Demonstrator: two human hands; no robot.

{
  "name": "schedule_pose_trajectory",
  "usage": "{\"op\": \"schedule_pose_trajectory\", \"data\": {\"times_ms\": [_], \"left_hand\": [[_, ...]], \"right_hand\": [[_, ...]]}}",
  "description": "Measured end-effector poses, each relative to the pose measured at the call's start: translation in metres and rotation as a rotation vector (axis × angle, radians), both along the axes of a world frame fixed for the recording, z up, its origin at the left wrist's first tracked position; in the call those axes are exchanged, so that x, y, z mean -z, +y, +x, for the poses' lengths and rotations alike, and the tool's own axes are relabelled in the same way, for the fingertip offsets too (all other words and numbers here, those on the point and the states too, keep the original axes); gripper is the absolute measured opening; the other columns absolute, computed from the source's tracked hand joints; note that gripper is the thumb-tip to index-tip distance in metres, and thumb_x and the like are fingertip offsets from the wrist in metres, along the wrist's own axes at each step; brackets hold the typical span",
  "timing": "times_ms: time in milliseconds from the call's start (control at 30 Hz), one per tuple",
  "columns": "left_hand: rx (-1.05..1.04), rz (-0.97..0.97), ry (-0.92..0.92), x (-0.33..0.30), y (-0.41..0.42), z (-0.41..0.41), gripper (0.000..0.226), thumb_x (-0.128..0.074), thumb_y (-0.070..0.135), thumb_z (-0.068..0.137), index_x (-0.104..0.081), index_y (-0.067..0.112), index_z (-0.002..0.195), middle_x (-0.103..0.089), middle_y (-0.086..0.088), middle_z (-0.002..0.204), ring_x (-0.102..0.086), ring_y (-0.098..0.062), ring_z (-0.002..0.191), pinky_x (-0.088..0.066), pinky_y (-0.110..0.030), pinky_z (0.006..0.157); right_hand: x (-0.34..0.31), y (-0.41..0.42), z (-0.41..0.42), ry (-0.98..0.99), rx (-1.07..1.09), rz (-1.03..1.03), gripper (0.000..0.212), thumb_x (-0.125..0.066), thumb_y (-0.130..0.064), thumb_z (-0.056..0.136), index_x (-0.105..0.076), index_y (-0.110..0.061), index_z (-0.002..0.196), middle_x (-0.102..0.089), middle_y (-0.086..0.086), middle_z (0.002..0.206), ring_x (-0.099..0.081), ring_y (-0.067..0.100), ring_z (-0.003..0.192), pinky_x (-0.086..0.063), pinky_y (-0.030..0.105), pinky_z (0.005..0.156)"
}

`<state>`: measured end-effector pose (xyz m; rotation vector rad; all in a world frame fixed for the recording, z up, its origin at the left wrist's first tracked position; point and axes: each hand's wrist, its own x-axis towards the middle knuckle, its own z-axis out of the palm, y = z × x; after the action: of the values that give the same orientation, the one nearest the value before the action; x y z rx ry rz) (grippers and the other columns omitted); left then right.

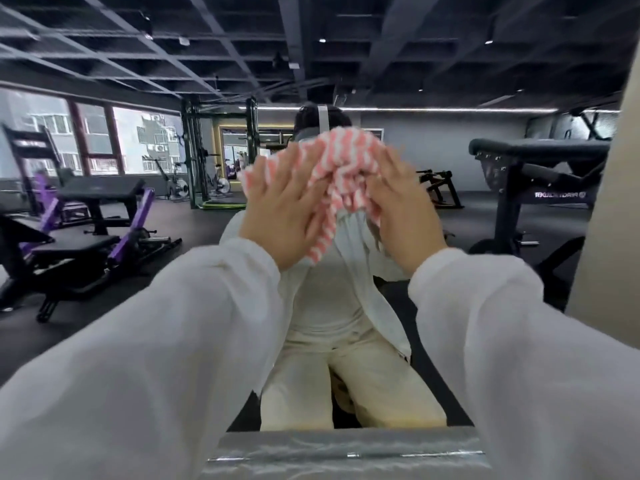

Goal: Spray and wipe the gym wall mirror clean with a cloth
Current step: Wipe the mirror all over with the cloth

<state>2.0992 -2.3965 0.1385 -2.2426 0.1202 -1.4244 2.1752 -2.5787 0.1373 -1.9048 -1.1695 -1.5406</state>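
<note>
Mirror (104,237) — 1 striped cloth (341,174) pressed flat by 2 hands: left hand (284,216), right hand (403,209), fingers spread.

The wall mirror (450,161) carries everything here: a pink-and-white striped cloth (341,174) lies bunched flat against its glass at head height, and below runs the mirror's grey metal sill (346,452), shiny, streaked with pale reflections.
</note>
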Motion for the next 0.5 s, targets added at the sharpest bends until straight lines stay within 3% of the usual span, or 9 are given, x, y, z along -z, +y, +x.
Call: {"op": "schedule_pose_trajectory", "data": {"times_ms": [100,167,233,300,400,433,500], "left_hand": [[0.059,0.149,0.045,0.062,0.009,-0.001,0.059,-0.034,0.032,0.088,-0.026,0.013,0.143,-0.023,-0.013,0.153,-0.008,-0.034,0.143,-0.001,-0.058,0.112],[0.097,0.248,0.111,0.101,0.014,-0.004,0.06,-0.037,0.027,0.084,-0.027,0.01,0.141,-0.013,-0.012,0.156,0.005,-0.029,0.145,0.0,-0.056,0.112],[0.135,0.319,0.134,0.11,0.022,-0.006,0.05,-0.032,0.019,0.087,-0.033,0.011,0.136,-0.006,-0.009,0.157,0.008,-0.025,0.146,-0.001,-0.053,0.113],[0.123,0.322,0.109,0.083,0.022,-0.006,0.051,-0.03,0.017,0.085,-0.033,0.012,0.135,-0.026,-0.012,0.153,-0.002,-0.027,0.145,0.002,-0.049,0.113],[0.034,0.252,0.05,0.012,0.004,-0.002,0.058,-0.033,0.022,0.082,-0.032,0.014,0.14,-0.04,-0.016,0.144,-0.027,-0.035,0.136,-0.006,-0.05,0.112],[-0.001,0.223,0.036,-0.013,-0.005,0.0,0.057,-0.034,0.024,0.085,-0.033,0.015,0.142,-0.038,-0.017,0.146,-0.03,-0.036,0.136,-0.009,-0.053,0.112],[-0.045,0.131,0.034,-0.056,-0.025,0.006,0.054,-0.032,0.03,0.094,-0.031,0.018,0.146,-0.027,-0.013,0.153,-0.024,-0.035,0.141,-0.01,-0.056,0.111]], "right_hand": [[0.068,0.004,0.003,0.045,0.003,-0.117,0.047,-0.047,0.007,0.086,-0.051,-0.001,0.132,-0.039,0.018,0.146,-0.026,0.031,0.136,-0.029,0.053,0.111],[0.114,-0.002,0.01,-0.092,0.019,-0.329,0.057,-0.055,0.012,0.079,-0.046,-0.001,0.133,-0.036,0.018,0.146,-0.028,0.034,0.136,-0.03,0.053,0.108],[0.124,-0.01,0.013,-0.109,0.099,-0.454,0.058,-0.055,0.006,0.08,-0.038,-0.005,0.135,-0.031,0.015,0.147,-0.03,0.033,0.136,-0.034,0.054,0.107],[0.09,-0.015,0.008,-0.035,0.144,-0.406,0.048,-0.041,-0.012,0.09,-0.039,-0.011,0.138,-0.036,0.012,0.148,-0.035,0.031,0.136,-0.038,0.054,0.105],[0.014,-0.022,0.006,-0.073,0.329,-0.3,0.054,-0.064,-0.001,0.068,-0.055,-0.004,0.121,-0.045,0.02,0.136,-0.043,0.037,0.123,-0.042,0.049,0.102],[-0.013,-0.028,0.007,-0.11,0.418,-0.257,0.057,-0.068,0.003,0.061,-0.056,-0.002,0.117,-0.044,0.022,0.136,-0.04,0.04,0.124,-0.036,0.051,0.105],[-0.054,-0.041,0.012,-0.105,0.429,-0.144,0.049,-0.061,0.005,0.07,-0.056,0.003,0.119,-0.04,0.022,0.144,-0.027,0.045,0.135,-0.014,0.05,0.112]]}}
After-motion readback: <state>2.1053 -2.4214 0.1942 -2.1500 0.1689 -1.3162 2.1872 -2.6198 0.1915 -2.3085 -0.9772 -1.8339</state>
